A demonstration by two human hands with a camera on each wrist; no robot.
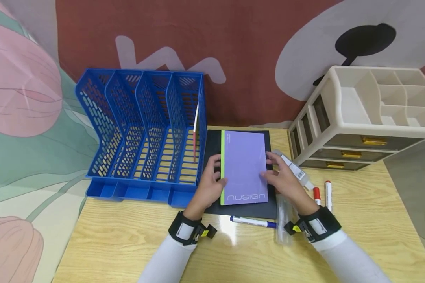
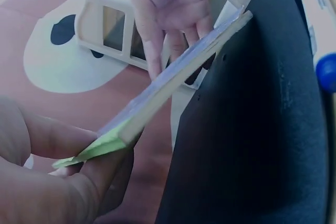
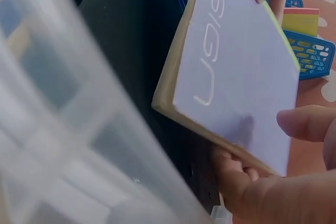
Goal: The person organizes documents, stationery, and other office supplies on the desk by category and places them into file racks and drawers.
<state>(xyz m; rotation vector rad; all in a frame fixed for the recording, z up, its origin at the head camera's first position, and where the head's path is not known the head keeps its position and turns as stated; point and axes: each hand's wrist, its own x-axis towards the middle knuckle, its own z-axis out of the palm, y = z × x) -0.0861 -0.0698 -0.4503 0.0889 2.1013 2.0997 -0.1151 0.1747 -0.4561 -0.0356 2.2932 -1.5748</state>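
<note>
A brown, pink and green patterned backdrop [image 1: 248, 55] hangs behind a wood-grain table [image 1: 127, 243], whose near side runs out of the head view. The purple notebook [image 1: 246, 165] is over a flat black board [image 1: 248, 211], covering much of it; only the left wrist view shows the notebook edge-on, tilted and raised off the board. The left hand [image 1: 209, 186] pinches its green spine, thumb above and fingers beneath. The right hand [image 1: 283, 181] is at the opposite edge, thumb over the cover and fingers partly hidden underneath; whether it grips or merely touches, I cannot tell.

The right forearm partly covers a clear plastic case [image 1: 282, 228], which fills the left of the right wrist view as a blur. A grey tube [image 1: 297, 169] lies partly behind the right hand, and one of two red-capped markers [image 1: 316, 194] is cut off by the arm. The blue marker [image 1: 253, 222] shows whole beside the board from the head, but only in part at the left wrist.

In the blue rack [image 1: 141, 184], a thin upright item looks red and white from above; the right wrist view shows a yellow face. The cream drawer unit [image 1: 372, 129] has dark drawer fronts, their contents hard to make out.
</note>
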